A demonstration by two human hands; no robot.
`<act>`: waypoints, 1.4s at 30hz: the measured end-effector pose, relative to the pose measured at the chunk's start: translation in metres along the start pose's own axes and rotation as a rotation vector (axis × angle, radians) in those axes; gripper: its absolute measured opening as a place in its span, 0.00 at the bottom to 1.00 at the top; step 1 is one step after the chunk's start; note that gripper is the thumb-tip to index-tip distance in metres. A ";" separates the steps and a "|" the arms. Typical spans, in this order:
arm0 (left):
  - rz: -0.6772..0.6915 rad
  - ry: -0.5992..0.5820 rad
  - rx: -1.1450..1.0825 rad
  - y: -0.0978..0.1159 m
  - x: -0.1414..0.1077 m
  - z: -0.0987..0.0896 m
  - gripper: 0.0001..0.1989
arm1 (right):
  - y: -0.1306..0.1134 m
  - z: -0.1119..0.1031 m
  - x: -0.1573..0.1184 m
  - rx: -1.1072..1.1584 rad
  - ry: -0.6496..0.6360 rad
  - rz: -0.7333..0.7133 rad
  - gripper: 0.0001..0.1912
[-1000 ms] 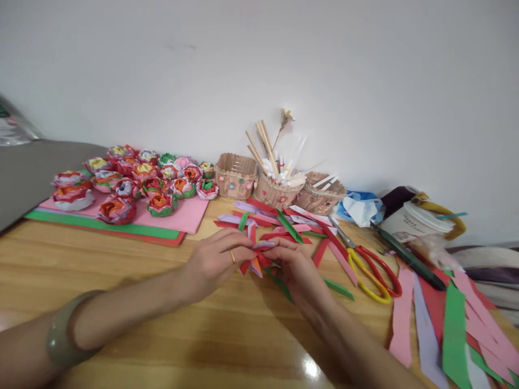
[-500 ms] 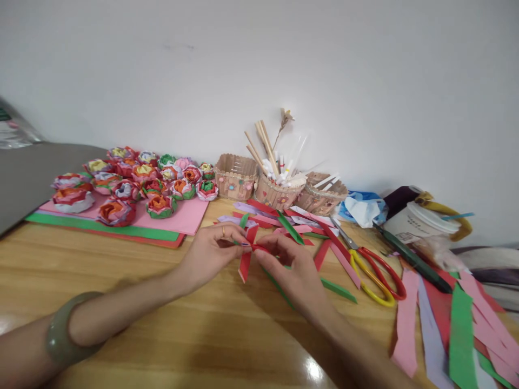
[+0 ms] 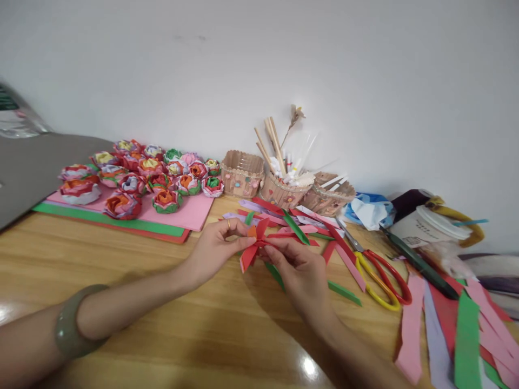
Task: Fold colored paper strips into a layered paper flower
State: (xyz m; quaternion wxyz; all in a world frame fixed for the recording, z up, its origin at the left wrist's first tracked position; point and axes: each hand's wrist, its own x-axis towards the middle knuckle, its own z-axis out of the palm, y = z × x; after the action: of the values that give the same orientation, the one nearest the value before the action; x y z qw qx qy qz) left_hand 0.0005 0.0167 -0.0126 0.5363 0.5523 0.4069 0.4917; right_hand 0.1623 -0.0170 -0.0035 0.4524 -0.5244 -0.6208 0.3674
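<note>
Between my two hands, above the wooden table [image 3: 170,324], is a bundle of folded red paper strips [image 3: 250,254] crossed like a star, with some orange showing on its left. My left hand [image 3: 214,251] pinches its left side between thumb and fingers. From the right, my right hand [image 3: 300,273] grips it near the middle; the fingertips partly hide the crossing. Just behind the hands lies a loose pile of folded strips [image 3: 298,227] in red, pink, green and purple. A green strip [image 3: 344,293] lies right of my right hand.
Several folded paper flowers [image 3: 166,201] sit on stacked coloured sheets [image 3: 194,213] at left. Small decorated baskets [image 3: 243,181] stand along the wall, one holding sticks and pens. Scissors [image 3: 379,275], a green cutter [image 3: 421,262], a lidded tub [image 3: 425,227] and cut paper strips [image 3: 466,335] lie right.
The red piece has turned in my hands; more of its arms fan out and an orange part now shows. Both hands stay on it. The whole view has shifted slightly.
</note>
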 end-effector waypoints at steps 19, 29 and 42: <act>-0.238 -0.294 -0.362 0.000 0.002 -0.002 0.05 | -0.006 -0.008 0.007 -0.074 0.048 -0.038 0.11; -0.111 -0.104 -0.069 0.008 -0.004 0.006 0.08 | -0.004 -0.004 -0.002 -0.300 0.158 -0.389 0.10; 0.275 -0.103 0.142 0.006 -0.009 0.003 0.04 | -0.009 -0.005 0.002 -0.376 0.092 -0.647 0.05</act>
State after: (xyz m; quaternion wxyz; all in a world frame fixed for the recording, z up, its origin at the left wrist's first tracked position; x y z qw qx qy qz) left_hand 0.0012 0.0070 -0.0074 0.4437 0.6637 0.3331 0.5017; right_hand 0.1646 -0.0167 0.0066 0.4681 -0.3911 -0.7900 0.0613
